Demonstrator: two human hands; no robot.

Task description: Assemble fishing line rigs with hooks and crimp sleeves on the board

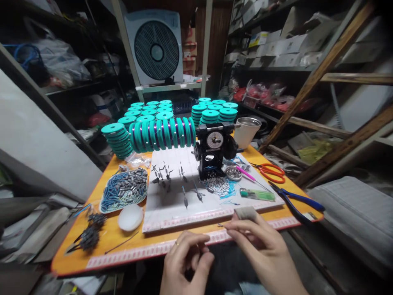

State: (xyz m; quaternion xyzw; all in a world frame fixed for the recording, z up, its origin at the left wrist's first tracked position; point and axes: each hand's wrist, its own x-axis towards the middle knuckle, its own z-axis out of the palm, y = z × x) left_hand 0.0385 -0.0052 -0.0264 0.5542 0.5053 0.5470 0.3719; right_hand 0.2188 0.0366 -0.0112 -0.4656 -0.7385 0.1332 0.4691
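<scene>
At the table's front edge my right hand (260, 243) is pinched, with a small metal piece (220, 225) showing at its fingertips; a greyish wrap covers one finger. To its left, my left hand (187, 262) is curled with thumb and fingers bent inward, and whatever they may hold is hidden. Beyond both hands lies a white board (172, 213) bearing small dark weights (186, 201) on thin lines. Those lines run up to a row of green foam spools (162, 134) mounted sideways on a black hand-cranked winder (213, 143) with a dial.
A tray (102, 207) of lead weights and blue tubes sits left, near a white round lid (130, 218) and a dark clump (90, 235). Right are a green cutter (258, 194), orange scissors (273, 172), blue-handled pliers (302, 200) and a cup (247, 133). Spool stacks (210, 116) stand behind.
</scene>
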